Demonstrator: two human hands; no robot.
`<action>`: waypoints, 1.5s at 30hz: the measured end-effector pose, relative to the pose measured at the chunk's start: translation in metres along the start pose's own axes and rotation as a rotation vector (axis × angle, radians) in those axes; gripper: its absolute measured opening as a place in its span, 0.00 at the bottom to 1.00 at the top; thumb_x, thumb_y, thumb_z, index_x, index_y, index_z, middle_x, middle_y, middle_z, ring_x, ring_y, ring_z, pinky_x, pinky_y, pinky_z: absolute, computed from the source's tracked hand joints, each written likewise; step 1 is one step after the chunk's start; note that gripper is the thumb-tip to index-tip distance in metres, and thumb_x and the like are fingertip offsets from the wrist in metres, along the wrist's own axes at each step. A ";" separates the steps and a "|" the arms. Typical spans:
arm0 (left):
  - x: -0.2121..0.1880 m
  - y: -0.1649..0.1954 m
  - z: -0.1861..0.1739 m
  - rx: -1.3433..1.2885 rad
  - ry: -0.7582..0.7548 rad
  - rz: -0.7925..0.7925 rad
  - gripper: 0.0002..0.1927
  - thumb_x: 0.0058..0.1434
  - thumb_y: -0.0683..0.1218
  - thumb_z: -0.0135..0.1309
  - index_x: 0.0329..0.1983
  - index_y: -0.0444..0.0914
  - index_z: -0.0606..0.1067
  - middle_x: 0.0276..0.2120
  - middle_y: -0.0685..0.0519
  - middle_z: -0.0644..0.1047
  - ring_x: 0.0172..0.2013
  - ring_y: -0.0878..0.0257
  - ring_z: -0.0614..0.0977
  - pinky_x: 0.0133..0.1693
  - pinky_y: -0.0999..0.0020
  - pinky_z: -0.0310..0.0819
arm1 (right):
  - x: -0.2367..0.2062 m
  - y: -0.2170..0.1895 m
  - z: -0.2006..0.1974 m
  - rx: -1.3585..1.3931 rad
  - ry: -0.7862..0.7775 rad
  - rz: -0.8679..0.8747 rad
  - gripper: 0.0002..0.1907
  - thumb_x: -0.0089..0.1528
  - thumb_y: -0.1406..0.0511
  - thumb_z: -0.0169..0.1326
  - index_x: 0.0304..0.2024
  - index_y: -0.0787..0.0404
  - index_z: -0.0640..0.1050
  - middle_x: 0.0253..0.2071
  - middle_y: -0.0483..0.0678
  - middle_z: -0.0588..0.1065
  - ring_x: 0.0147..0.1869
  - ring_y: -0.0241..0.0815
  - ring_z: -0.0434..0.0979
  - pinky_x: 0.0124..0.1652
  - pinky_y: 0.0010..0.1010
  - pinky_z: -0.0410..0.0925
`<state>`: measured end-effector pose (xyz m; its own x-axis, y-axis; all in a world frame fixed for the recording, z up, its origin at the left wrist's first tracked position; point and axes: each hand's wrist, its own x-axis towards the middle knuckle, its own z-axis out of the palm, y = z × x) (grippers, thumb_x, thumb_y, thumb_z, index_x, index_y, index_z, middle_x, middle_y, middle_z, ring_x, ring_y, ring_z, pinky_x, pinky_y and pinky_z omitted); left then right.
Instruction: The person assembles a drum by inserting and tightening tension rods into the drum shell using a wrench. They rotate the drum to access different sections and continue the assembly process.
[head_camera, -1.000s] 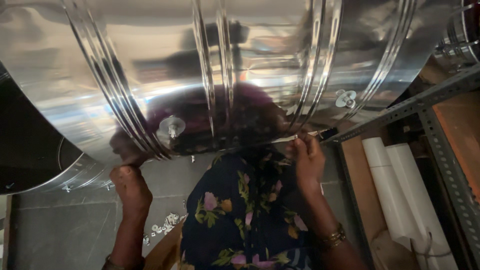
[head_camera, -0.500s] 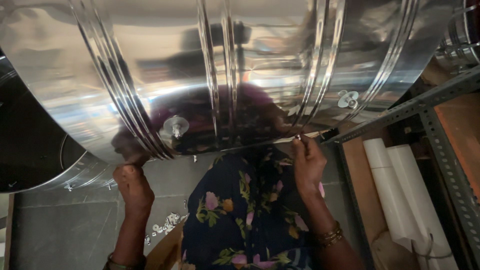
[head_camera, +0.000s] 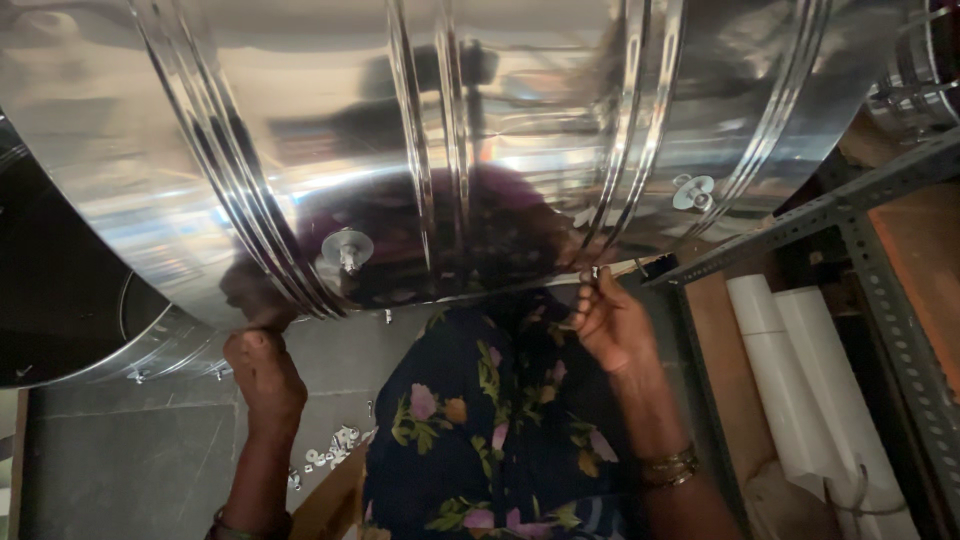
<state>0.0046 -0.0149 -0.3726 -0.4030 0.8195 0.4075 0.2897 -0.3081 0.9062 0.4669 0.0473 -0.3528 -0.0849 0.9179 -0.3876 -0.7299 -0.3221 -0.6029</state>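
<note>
Steel, polished and ribbed: a large shiny metal drum (head_camera: 450, 130) fills the upper part of the head view, lying on its side above the person's lap. Right hand (head_camera: 612, 322) is at the drum's lower edge, fingers (head_camera: 592, 296) pinched narrowly on a thin screwdriver (head_camera: 640, 267) whose dark handle points out to the right along the rim. A small fastener sits at the fingertips; whether the tool's tip is seated in it cannot be told. Left hand (head_camera: 262, 368) is raised to the same lower edge further left, knuckles up, curled closed against the rim beside a group of raised ribs; what, if anything, lies inside the fist cannot be told.

Two washer-headed bolts stand out from the drum wall: one bolt (head_camera: 347, 247) just above and between the hands, nearer the left; a second bolt (head_camera: 692, 190) up and to the right of the screwdriver. Drum surface mirrors the person's dark outline.

Below the hands: a dark floral garment (head_camera: 480, 440) and bangles (head_camera: 668, 467) on the right wrist. Small white pieces (head_camera: 330, 448) lie scattered on the grey floor (head_camera: 120, 470) near the left forearm. At right, a perforated metal rack (head_camera: 880, 300) holds white pipes (head_camera: 800, 380). A second dark drum (head_camera: 60, 320) sits at far left.
</note>
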 end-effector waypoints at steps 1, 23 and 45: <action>0.000 -0.002 0.001 -0.058 0.023 -0.015 0.27 0.80 0.59 0.36 0.32 0.35 0.61 0.26 0.57 0.62 0.27 0.67 0.60 0.30 0.65 0.52 | -0.002 0.000 0.003 -0.049 0.023 -0.014 0.17 0.71 0.54 0.52 0.47 0.61 0.76 0.33 0.45 0.75 0.32 0.38 0.76 0.32 0.31 0.72; 0.001 -0.004 0.000 0.026 0.008 0.039 0.28 0.79 0.60 0.36 0.35 0.32 0.67 0.29 0.53 0.64 0.31 0.67 0.63 0.35 0.65 0.57 | -0.051 0.002 0.086 -1.606 0.475 -0.961 0.13 0.69 0.63 0.58 0.51 0.65 0.81 0.44 0.58 0.81 0.46 0.50 0.82 0.47 0.40 0.74; 0.009 0.022 0.005 -0.094 -0.023 -0.003 0.30 0.77 0.64 0.38 0.38 0.32 0.71 0.25 0.59 0.63 0.27 0.70 0.60 0.31 0.69 0.53 | -0.045 0.000 0.069 -1.554 0.448 -0.902 0.17 0.63 0.58 0.64 0.46 0.65 0.82 0.38 0.55 0.81 0.38 0.45 0.82 0.39 0.37 0.73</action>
<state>0.0113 -0.0119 -0.3491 -0.3833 0.8311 0.4030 0.2057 -0.3485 0.9144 0.4241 0.0219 -0.2874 0.2817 0.8724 0.3995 0.7790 0.0351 -0.6260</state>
